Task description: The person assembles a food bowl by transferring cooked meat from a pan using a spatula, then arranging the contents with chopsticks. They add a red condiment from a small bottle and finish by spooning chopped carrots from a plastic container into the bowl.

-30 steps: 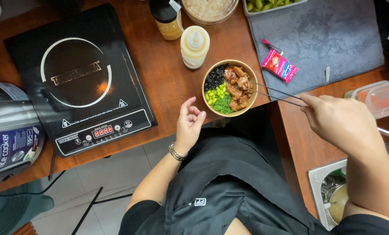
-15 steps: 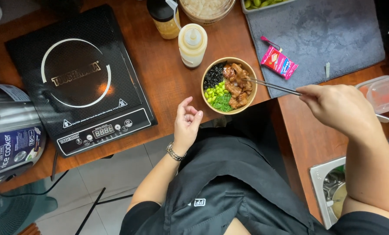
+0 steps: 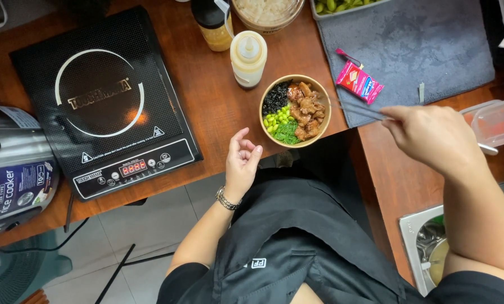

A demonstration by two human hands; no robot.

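The brown wooden desk [image 3: 218,95] carries a round bowl [image 3: 295,111] of food at its near edge, between the two grips. A black induction cooker [image 3: 103,101] lies beyond the left grip, a squeeze bottle [image 3: 248,58] just behind the bowl. A grey mat [image 3: 409,50] bearing a pink packet [image 3: 359,82] spreads beyond the right grip.

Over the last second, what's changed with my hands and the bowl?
The right hand drew its tongs slightly back from the meat toward the rim of the bowl, keeping hold of them. The left hand stayed empty, fingers curled, at the counter's edge. Bowl, squeeze bottle, pink packet and induction cooker stayed put.
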